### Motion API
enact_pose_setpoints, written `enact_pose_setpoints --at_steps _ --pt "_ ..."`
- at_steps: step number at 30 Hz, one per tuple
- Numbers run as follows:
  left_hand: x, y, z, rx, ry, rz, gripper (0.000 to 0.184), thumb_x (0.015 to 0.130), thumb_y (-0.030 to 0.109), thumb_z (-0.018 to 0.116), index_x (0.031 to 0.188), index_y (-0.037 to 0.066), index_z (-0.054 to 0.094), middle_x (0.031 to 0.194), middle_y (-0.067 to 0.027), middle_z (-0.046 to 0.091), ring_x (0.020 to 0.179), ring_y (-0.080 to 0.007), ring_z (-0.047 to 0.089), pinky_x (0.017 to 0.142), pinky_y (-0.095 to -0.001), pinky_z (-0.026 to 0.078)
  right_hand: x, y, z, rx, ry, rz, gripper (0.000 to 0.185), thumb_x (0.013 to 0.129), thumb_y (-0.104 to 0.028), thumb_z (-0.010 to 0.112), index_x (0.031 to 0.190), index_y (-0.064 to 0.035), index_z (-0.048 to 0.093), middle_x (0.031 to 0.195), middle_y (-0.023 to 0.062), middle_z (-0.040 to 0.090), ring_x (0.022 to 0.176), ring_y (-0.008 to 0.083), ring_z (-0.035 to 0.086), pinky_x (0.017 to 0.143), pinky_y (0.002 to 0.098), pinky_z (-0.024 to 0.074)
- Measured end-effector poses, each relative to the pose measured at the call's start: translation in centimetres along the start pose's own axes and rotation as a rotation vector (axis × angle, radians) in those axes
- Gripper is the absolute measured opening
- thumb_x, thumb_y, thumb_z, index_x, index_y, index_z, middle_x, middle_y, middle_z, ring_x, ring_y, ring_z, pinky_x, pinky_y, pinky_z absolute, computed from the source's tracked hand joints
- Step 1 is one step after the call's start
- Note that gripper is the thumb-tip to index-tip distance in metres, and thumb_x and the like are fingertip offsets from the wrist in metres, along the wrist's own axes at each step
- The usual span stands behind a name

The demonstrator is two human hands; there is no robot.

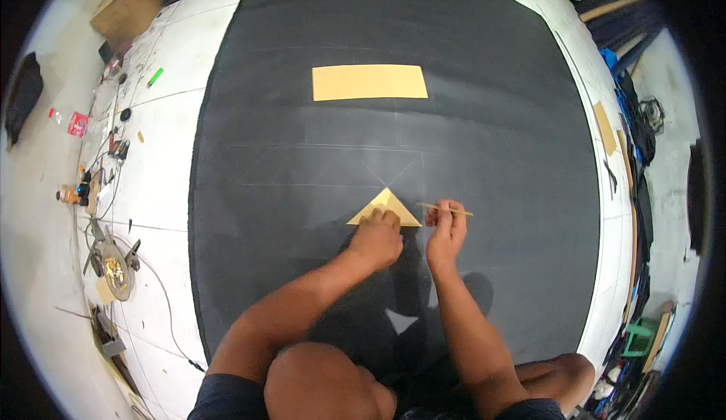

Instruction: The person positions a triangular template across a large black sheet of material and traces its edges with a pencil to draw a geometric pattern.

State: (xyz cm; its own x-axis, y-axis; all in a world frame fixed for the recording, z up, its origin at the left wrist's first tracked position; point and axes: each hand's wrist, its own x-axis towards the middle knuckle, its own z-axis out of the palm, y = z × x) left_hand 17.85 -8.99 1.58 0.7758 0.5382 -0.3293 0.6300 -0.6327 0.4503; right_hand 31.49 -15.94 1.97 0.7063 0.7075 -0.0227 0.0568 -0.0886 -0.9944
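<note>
My left hand [378, 240] presses its bent fingertips onto a yellow cardboard triangle [387, 198], holding it flat against black fabric [522, 155]. The triangle points away from me, its tip touching thin pale lines drawn on the cloth. Just to the right, my right hand [447, 232] is closed around a slim yellowish pencil-like stick [463, 212], which lies nearly level above the fabric. Its near end points toward the triangle's right side. Farther up the cloth lies a yellow cardboard rectangle [370, 83].
White floor tiles [162, 148] border the fabric. At left are a green lighter [155, 77], a bottle with a red label [78, 123], cables and tools. At right lie a cardboard strip [604, 128], dark cloth and a green stool [640, 337].
</note>
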Motion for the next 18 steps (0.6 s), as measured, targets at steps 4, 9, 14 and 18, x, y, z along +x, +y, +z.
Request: enact_pose_setpoints --at_steps 4,9,14,18 --pt "1.9 -2.0 -2.5 -0.025 -0.205 0.121 0.045 0.096 0.016 0.052 0.134 -0.004 0.062 0.135 -0.0222 0.057 0.125 -0.0430 0.055 0.107 -0.0506 0.047 -5.0 1.2 -2.1 -0.003 -0.003 0.133 0.024 0.108 -0.019 0.053 0.110 0.0011 0.066 0.091 0.0092 0.070 0.084 0.0165 0.066 0.079 0.0316 0.0538" --pt "6.8 -3.6 -3.6 0.107 -0.462 0.207 0.040 0.098 0.020 0.053 0.128 0.000 0.069 0.140 -0.0248 0.055 0.127 -0.0459 0.055 0.107 -0.0501 0.047 -6.6 2.1 2.4 -0.340 -0.325 0.070 0.028 0.107 -0.020 0.054 0.114 0.0026 0.068 0.100 0.0138 0.074 0.090 0.0226 0.070 0.082 0.0351 0.0546" --pt "10.6 -7.0 1.2 -0.058 -0.531 0.172 0.035 0.083 0.011 0.054 0.106 -0.007 0.074 0.113 -0.0321 0.068 0.101 -0.0434 0.068 0.083 -0.0497 0.055 -5.0 0.9 6.1 -0.442 -0.504 0.056 0.027 0.101 -0.022 0.061 0.112 0.0007 0.069 0.107 0.0283 0.069 0.103 0.0490 0.065 0.088 0.0515 0.0527" --pt "9.4 -6.3 -0.6 -0.276 -0.432 0.006 0.034 0.075 0.005 0.052 0.097 -0.012 0.072 0.099 -0.0338 0.071 0.075 -0.0416 0.074 0.063 -0.0521 0.057 -4.8 2.3 6.3 -0.362 -0.483 0.039 0.027 0.100 -0.023 0.061 0.110 0.0005 0.070 0.107 0.0281 0.070 0.103 0.0485 0.066 0.088 0.0523 0.0526"
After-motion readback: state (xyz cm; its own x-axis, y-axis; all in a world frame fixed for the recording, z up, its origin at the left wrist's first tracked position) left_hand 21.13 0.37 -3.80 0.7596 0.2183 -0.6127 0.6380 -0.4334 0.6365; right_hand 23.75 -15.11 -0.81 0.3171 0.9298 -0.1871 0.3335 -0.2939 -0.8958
